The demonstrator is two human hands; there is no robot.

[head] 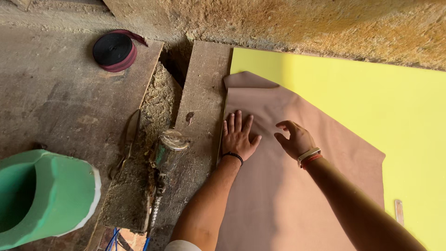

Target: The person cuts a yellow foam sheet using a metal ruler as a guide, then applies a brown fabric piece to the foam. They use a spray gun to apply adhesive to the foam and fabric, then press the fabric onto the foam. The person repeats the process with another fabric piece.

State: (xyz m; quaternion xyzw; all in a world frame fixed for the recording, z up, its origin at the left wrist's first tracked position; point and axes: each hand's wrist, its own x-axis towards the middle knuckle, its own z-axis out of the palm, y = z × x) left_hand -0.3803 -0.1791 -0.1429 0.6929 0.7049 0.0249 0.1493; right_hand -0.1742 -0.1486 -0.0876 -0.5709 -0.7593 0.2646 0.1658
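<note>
Head view – L hand (238, 137) flat, sheet (288, 195) edge

This is a rough workshop, likely for upholstery or leather work. The table (55, 93) is made of worn, stained wooden boards with gaps between them, and sawdust-like debris (155, 111) fills one gap. A crumbling, unpainted wall (288, 23) rises behind it. A roll of dark tape (114, 50) sits on one board, and a metal spray gun (168, 148) lies in the dusty gap with blue hose (114, 237) below it. A block of green foam (44, 197) rests at the near edge. A yellow sheet (371, 93) covers the right side, with a brown sheet (288, 186) spread on top.
</note>
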